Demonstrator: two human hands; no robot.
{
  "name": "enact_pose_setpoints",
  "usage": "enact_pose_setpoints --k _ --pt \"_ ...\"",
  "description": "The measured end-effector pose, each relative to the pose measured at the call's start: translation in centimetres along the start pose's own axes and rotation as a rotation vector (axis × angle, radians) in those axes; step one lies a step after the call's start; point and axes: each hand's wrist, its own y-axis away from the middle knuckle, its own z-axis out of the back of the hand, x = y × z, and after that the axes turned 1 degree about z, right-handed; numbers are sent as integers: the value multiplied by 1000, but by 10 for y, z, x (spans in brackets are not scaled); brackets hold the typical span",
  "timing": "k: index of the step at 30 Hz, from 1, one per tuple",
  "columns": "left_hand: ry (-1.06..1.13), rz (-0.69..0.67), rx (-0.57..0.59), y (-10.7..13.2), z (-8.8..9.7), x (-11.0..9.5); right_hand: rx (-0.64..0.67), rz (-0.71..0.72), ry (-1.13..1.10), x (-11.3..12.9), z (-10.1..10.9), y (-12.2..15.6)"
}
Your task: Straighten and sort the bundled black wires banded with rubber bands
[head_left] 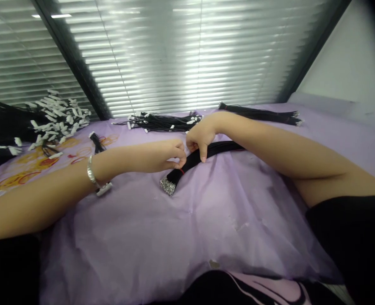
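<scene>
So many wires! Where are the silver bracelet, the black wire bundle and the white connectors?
Silver bracelet (91, 171): head view, on its band at the wrist.
Black wire bundle (192, 159): head view, on its middle.
White connectors (58, 120): head view, on the middle of the heap.

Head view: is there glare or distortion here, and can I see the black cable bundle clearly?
In the head view, the blinds are bright with glare, the wide lens bends the window frame and darkens the top right corner, and the black cable bundle loses detail, its strands merging into one dark band, though no motion blur shows.
</scene>
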Motion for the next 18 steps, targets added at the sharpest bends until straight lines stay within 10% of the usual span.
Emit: enact_pose_setpoints --k 18 --pt "-70 60 36 5 -6 2 89 -35 120 -1 0 -7"
